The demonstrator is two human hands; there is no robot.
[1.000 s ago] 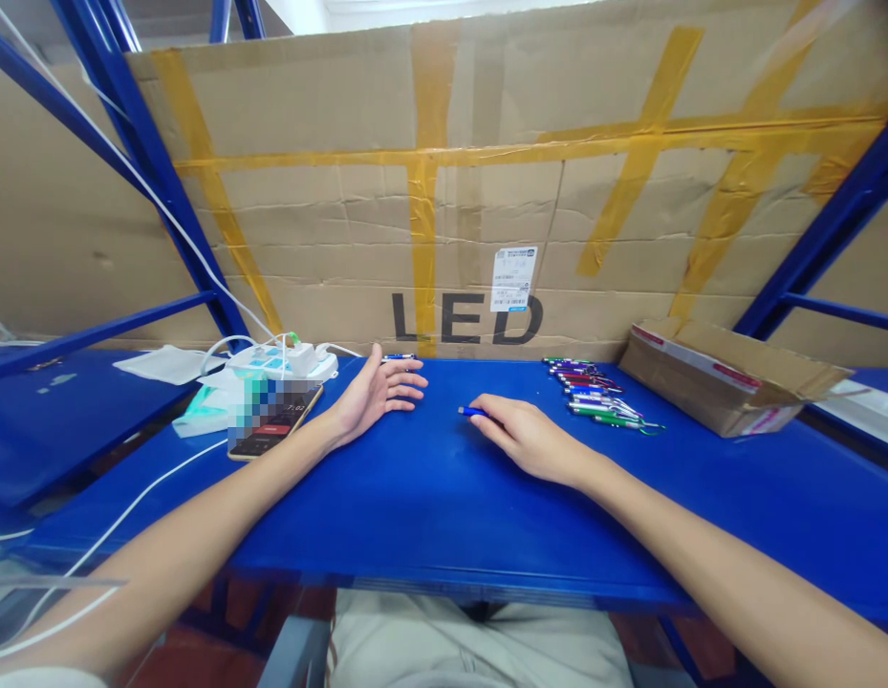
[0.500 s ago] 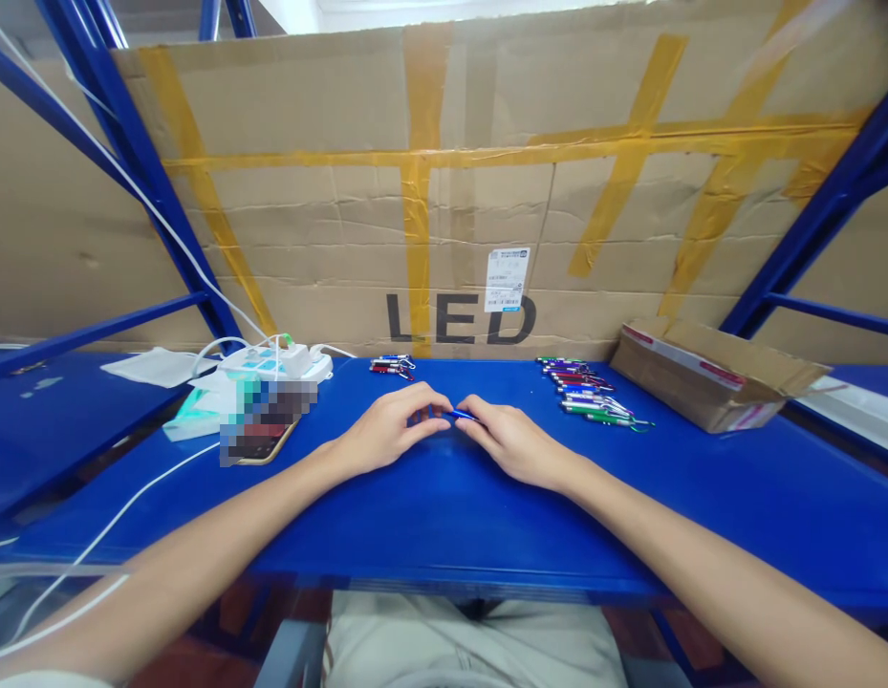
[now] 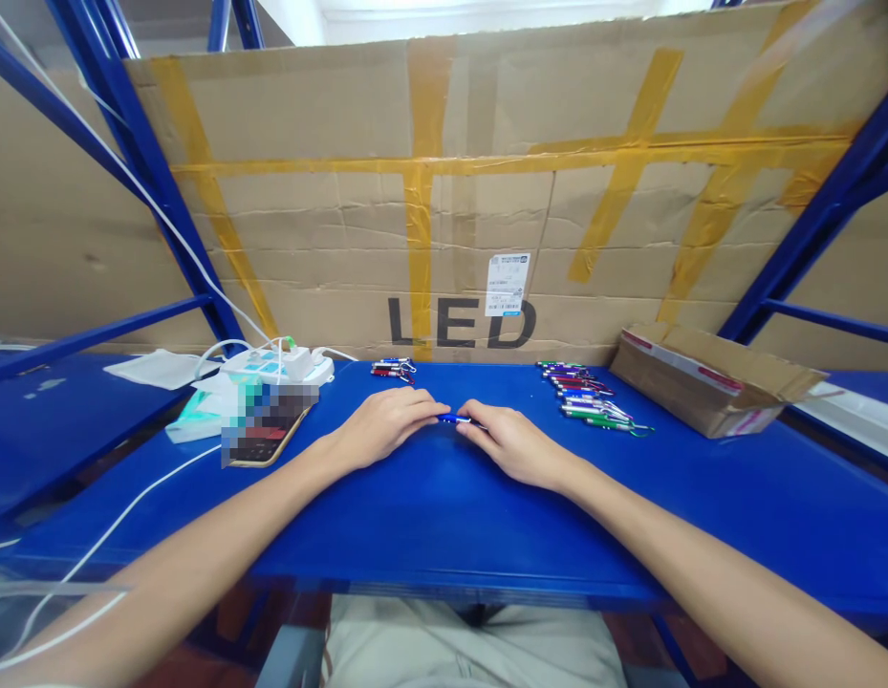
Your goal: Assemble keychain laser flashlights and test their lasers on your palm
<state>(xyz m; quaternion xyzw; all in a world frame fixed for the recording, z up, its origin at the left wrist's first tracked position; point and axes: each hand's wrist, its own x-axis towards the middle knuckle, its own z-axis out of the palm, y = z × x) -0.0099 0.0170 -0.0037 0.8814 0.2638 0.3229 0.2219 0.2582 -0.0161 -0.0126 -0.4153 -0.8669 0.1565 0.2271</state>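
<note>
Between my two hands, just above the blue tabletop (image 3: pixel 444 535), is a small blue pen-like flashlight (image 3: pixel 453 419) with a metallic part. My left hand (image 3: pixel 390 425) has its fingertips closed on the left end. The right end sits pinched between the thumb and fingers of my right hand (image 3: pixel 507 440), which partly hide it. To the right lies a row of similar pen-like flashlights (image 3: pixel 585 397) in green, purple, red, blue and silver, with carabiner clips. A smaller group (image 3: pixel 393 370) of them lies at the back, beyond my left hand.
An open cardboard box (image 3: pixel 708 382) stands at the right back. At the left are a phone (image 3: pixel 271 440), a tissue pack (image 3: pixel 210 411), a white power strip (image 3: pixel 290 363) and a white cable (image 3: pixel 128 511). A large taped cardboard panel (image 3: pixel 329 239) rises behind the table.
My left fingers have straightened and closed in on the left end of the blue flashlight. More of its body shows between my hands. The right hand has hardly moved.
</note>
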